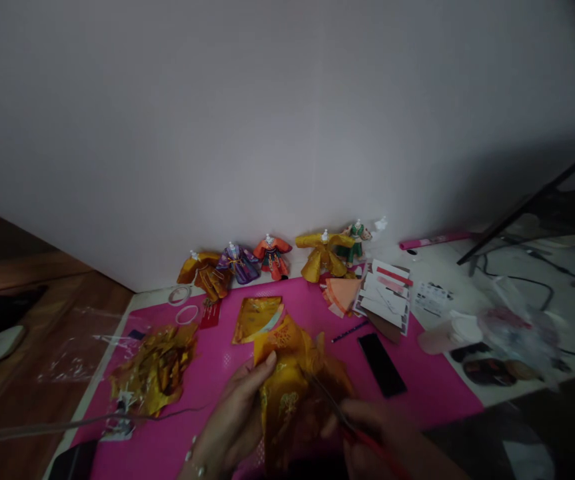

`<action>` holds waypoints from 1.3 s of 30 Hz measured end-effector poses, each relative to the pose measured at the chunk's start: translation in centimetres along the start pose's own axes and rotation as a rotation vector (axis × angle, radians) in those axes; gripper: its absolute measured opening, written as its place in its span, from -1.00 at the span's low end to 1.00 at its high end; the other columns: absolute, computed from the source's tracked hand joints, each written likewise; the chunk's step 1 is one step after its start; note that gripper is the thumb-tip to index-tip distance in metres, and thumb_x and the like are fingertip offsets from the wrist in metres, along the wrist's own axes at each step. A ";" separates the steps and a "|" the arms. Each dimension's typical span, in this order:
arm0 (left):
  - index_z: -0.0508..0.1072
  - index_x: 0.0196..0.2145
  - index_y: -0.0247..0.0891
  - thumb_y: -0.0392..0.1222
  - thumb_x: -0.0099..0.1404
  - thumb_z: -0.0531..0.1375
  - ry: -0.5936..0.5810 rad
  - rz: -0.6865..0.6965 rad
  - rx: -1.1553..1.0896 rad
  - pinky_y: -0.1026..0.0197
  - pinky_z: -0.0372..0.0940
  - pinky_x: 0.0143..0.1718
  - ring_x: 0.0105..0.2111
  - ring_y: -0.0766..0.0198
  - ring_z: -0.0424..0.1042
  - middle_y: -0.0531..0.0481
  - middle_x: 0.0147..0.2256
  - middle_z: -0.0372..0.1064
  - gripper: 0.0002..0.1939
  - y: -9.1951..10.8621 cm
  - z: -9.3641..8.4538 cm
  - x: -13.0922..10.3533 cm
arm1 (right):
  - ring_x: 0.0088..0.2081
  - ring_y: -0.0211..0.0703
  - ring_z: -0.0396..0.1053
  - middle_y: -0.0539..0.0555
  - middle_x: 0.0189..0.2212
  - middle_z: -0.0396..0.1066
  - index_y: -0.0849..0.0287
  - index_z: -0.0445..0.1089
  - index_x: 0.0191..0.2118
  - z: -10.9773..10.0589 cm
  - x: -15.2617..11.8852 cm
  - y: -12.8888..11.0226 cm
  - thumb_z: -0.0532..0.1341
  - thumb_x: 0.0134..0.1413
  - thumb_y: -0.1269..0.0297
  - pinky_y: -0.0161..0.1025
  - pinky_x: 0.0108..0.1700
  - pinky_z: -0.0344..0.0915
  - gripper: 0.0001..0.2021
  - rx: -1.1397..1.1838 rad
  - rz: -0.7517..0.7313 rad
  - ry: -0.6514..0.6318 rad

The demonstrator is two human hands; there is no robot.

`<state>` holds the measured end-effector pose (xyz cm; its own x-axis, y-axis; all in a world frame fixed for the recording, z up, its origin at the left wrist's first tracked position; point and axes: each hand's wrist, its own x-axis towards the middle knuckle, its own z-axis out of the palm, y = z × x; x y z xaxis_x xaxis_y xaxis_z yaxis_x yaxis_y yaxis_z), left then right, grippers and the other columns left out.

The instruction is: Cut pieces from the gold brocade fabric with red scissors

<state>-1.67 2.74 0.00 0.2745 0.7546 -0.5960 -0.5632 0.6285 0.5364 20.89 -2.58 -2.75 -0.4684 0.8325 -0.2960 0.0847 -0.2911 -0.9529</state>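
My left hand (237,407) grips a piece of gold embroidered fabric (286,393), thumb on top, low in the middle of the head view. In my right hand (367,427) is a slim metal tool with a red handle (374,450); its thin dark end (323,387) reaches onto the fabric. The picture is dim and blurred there, so I cannot tell the tool's kind. Just beyond the fabric lies a flat gold piece with a pale curved edge (254,319). Both hands are above the pink mat (217,363).
Small dressed doll bodies, one in orange (272,255) and one in gold (325,257), line the wall. Gold scraps (160,367) heap at left. A black phone (382,363), papers (384,293), a white-capped bottle (450,332) and a plastic bag (517,327) lie right.
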 end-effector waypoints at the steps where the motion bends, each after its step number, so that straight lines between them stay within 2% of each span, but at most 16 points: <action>1: 0.64 -0.33 -0.33 -0.15 0.06 0.47 0.004 0.001 0.001 0.03 0.44 -0.05 -0.20 -0.06 0.62 -0.20 -0.30 0.65 -0.76 0.0 0.0 0.0 | -0.41 -0.15 0.35 0.02 -0.46 0.43 0.10 0.55 -0.23 0.1 0.1 0.6 0.27 0.07 -0.17 -0.31 -0.38 0.25 -0.58 -0.014 0.007 0.007; 4: 0.65 -0.36 -0.32 -0.14 0.02 0.49 0.006 -0.001 -0.004 0.05 0.45 -0.06 -0.22 -0.05 0.62 -0.18 -0.33 0.65 -0.75 -0.1 0.1 0.0 | -0.47 -0.14 0.35 0.02 -0.52 0.42 0.05 0.55 -0.23 0.2 0.6 2.0 0.29 0.05 -0.12 -0.29 -0.46 0.22 -0.65 -0.018 0.091 -0.007; 7: 0.65 -0.36 -0.31 -0.13 -0.02 0.50 0.003 -0.007 -0.018 0.05 0.45 -0.07 -0.26 -0.03 0.63 -0.16 -0.36 0.64 -0.73 -0.1 0.4 0.0 | -0.51 -0.18 0.34 0.00 -0.53 0.42 0.03 0.55 -0.20 0.1 0.7 2.0 0.28 0.09 -0.02 -0.33 -0.52 0.17 -0.72 0.022 0.169 -0.047; 12: 0.64 -0.32 -0.30 -0.12 0.05 0.47 -0.052 -0.029 -0.032 0.06 0.45 -0.08 -0.27 -0.01 0.63 -0.14 -0.36 0.64 -0.74 -0.3 0.5 0.0 | -0.46 -0.25 0.33 -0.03 -0.46 0.42 0.06 0.49 -0.14 0.1 0.5 0.4 0.26 0.17 0.16 -0.41 -0.50 0.12 -0.81 0.077 0.126 -0.065; 18: 0.63 -0.32 -0.29 -0.07 0.06 0.46 -0.049 -0.041 -0.008 0.09 0.46 -0.15 -0.36 0.05 0.63 -0.11 -0.39 0.63 -0.72 -1.0 0.7 0.1 | -0.44 -0.27 0.30 -0.06 -0.42 0.39 0.09 0.48 -0.17 0.0 0.9 -3.1 0.26 0.18 0.20 -0.38 -0.41 0.18 -0.86 0.050 0.035 -0.068; 20: 0.63 -0.34 -0.30 -0.06 0.04 0.46 -0.035 -0.035 0.004 0.08 0.46 -0.14 -0.35 0.03 0.63 -0.13 -0.39 0.64 -0.72 -1.2 0.8 0.1 | -0.44 -0.27 0.29 -0.06 -0.46 0.36 0.10 0.50 -0.21 0.1 1.1 -4.1 0.26 0.18 0.16 -0.38 -0.40 0.18 -0.84 0.070 0.024 -0.089; 22: 0.63 -0.36 -0.30 -0.07 0.01 0.48 -0.021 -0.032 0.006 0.07 0.45 -0.12 -0.30 0.00 0.63 -0.14 -0.37 0.64 -0.71 -1.4 0.8 0.1 | -0.48 -0.28 0.27 -0.06 -0.49 0.34 0.14 0.50 -0.22 0.2 1.2 -4.5 0.27 0.16 0.02 -0.37 -0.43 0.18 -0.72 0.058 0.037 -0.084; 25: 0.64 -0.34 -0.29 -0.05 -0.01 0.49 -0.004 -0.023 0.002 0.05 0.45 -0.10 -0.24 -0.05 0.62 -0.15 -0.34 0.64 -0.69 -1.6 0.8 0.2 | -0.51 -0.28 0.25 -0.04 -0.49 0.34 0.17 0.49 -0.21 0.4 1.3 -3.8 0.21 0.11 -0.23 -0.36 -0.47 0.18 -0.51 0.026 0.038 -0.060; 28: 0.64 -0.34 -0.28 -0.01 -0.02 0.48 -0.023 -0.016 0.005 0.01 0.44 -0.08 -0.23 -0.09 0.62 -0.16 -0.34 0.64 -0.66 -1.8 1.0 0.2 | -0.52 -0.30 0.24 -0.04 -0.50 0.34 0.17 0.47 -0.18 0.5 1.3 -3.0 0.17 0.05 -0.36 -0.37 -0.47 0.16 -0.39 0.056 0.034 -0.065; 34: 0.63 -0.32 -0.25 -0.02 -0.01 0.48 -0.061 -0.008 -0.004 -0.02 0.43 -0.06 -0.19 -0.11 0.61 -0.15 -0.31 0.64 -0.67 -2.1 1.7 -0.2 | -0.52 -0.30 0.24 -0.03 -0.50 0.33 0.19 0.41 -0.18 0.9 1.4 -2.3 0.13 -0.07 -0.49 -0.36 -0.46 0.17 -0.26 0.116 0.073 -0.074; 39: 0.64 -0.40 -0.27 -0.06 -0.10 0.53 -0.031 -0.003 -0.036 0.00 0.42 -0.05 -0.24 -0.09 0.62 -0.12 -0.39 0.64 -0.68 -2.2 2.2 -0.4 | -0.52 -0.33 0.27 -0.03 -0.47 0.37 0.15 0.41 -0.13 1.3 1.5 -0.7 0.17 0.02 -0.39 -0.39 -0.48 0.18 -0.36 0.140 0.043 -0.055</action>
<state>1.12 1.50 0.36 0.3002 0.7586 -0.5782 -0.5902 0.6239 0.5122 19.02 -1.70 -2.40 -0.5151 0.7918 -0.3283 -0.0160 -0.3918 -0.9199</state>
